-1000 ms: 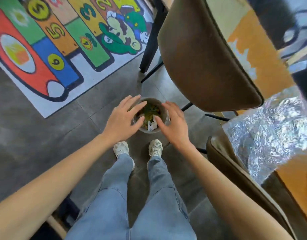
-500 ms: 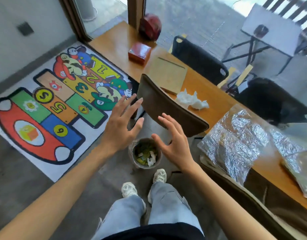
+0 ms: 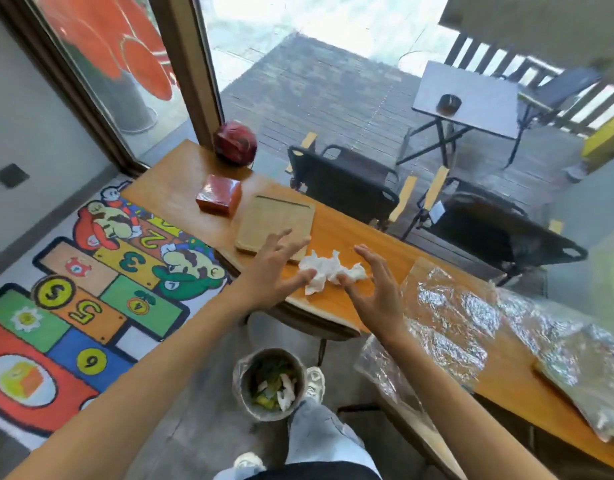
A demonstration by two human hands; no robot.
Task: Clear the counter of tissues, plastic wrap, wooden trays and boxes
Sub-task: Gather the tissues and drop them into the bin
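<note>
Crumpled white tissues (image 3: 328,271) lie on the orange wooden counter (image 3: 336,303) between my hands. My left hand (image 3: 276,268) is spread, its thumb touching the tissues' left edge. My right hand (image 3: 376,289) is spread too, its thumb touching their right side. Behind my left hand lies a flat wooden tray (image 3: 276,220), and beyond it a red box (image 3: 219,195). Crinkled plastic wrap (image 3: 450,317) covers the counter to the right. A small bin (image 3: 269,382) holding scraps and tissue stands on the floor below.
A round red object (image 3: 235,143) sits at the counter's far end by the window frame. Black chairs (image 3: 347,181) stand behind the counter. A brown chair back (image 3: 412,427) is at its near side. A colourful play mat (image 3: 91,289) covers the floor on the left.
My view has risen from the bin to the counter. Both hands lifted from the bin's rim and moved forward to either side of the tissues.
</note>
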